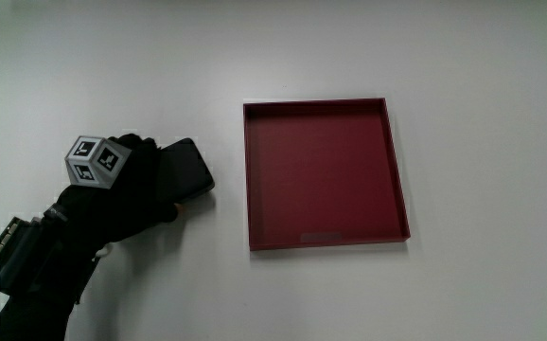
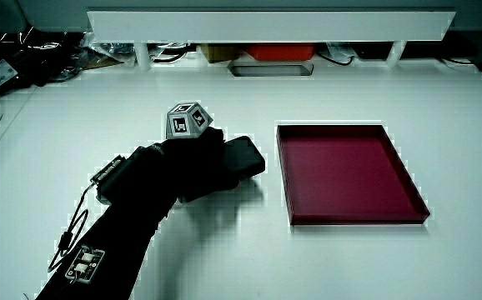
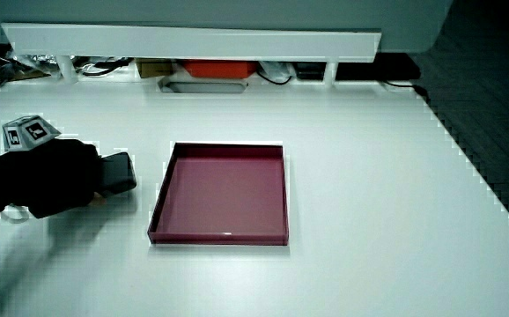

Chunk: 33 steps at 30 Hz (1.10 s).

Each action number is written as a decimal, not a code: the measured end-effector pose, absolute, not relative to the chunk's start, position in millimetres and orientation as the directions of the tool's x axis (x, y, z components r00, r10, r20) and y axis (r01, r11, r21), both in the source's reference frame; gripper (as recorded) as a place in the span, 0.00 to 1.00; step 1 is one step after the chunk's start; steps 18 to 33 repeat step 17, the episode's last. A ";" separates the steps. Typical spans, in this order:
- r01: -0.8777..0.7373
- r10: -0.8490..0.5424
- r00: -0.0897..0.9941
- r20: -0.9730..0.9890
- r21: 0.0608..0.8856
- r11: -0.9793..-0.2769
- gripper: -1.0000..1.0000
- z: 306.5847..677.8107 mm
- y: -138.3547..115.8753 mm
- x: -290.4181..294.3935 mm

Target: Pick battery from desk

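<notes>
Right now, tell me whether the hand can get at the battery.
Probably yes: the hand already lies on the black battery beside the red tray, and nothing stands between them.

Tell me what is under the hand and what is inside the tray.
The hand covers one end of a black battery on the table; that end is hidden. The red tray beside it holds nothing.
</notes>
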<state>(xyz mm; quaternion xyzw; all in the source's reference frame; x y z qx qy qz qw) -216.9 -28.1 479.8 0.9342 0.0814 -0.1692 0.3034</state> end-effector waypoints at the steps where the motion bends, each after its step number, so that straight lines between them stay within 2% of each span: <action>1: 0.267 0.072 0.930 -0.362 0.527 -0.807 1.00 473.1 -29.2 -212.4; 7: 0.340 0.082 0.874 -0.479 0.484 -0.806 1.00 462.2 -36.6 -189.0; 9: 0.386 0.152 0.865 -0.479 0.440 -0.811 1.00 449.0 -40.0 -175.4; 10: 0.382 0.106 0.843 -0.527 0.449 -0.808 1.00 456.4 -41.6 -173.4; 12: 0.408 0.125 0.830 -0.543 0.439 -0.800 1.00 452.1 -45.2 -161.7; 13: 0.426 0.163 0.821 -0.547 0.397 -0.813 1.00 447.1 -46.4 -155.0; 14: 0.435 0.131 0.791 -0.598 0.399 -0.807 1.00 453.4 -48.0 -150.9; 15: 0.520 0.268 0.747 -0.609 0.283 -0.806 1.00 457.6 -51.7 -144.0; 16: 0.472 0.181 0.774 -0.607 0.361 -0.805 1.00 453.7 -50.8 -136.5; 33: 0.482 0.190 0.765 -0.615 0.351 -0.803 1.00 456.5 -52.0 -130.2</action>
